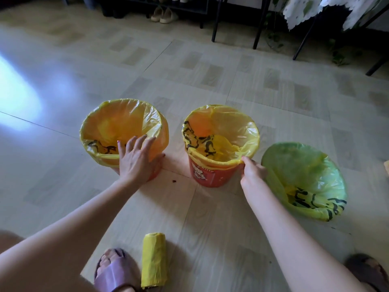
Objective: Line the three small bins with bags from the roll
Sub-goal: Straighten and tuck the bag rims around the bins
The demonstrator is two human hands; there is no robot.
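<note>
While lining nears its end: left hand (137,160) spread flat against left bin (124,131); bag roll (154,260) lying on floor below; right hand (253,171) pinching yellow bag (231,131) at middle bin's (208,175) rim; green-lined bin (305,180) rightmost. Thin, slippery film, probably best gripped at rim fold.

Three bins in a row on the floor (210,70): left bin (124,131), middle bin (219,144), right bin (305,180) nearest. Roll (154,260) lies in front, beside a slipper (113,272).
</note>
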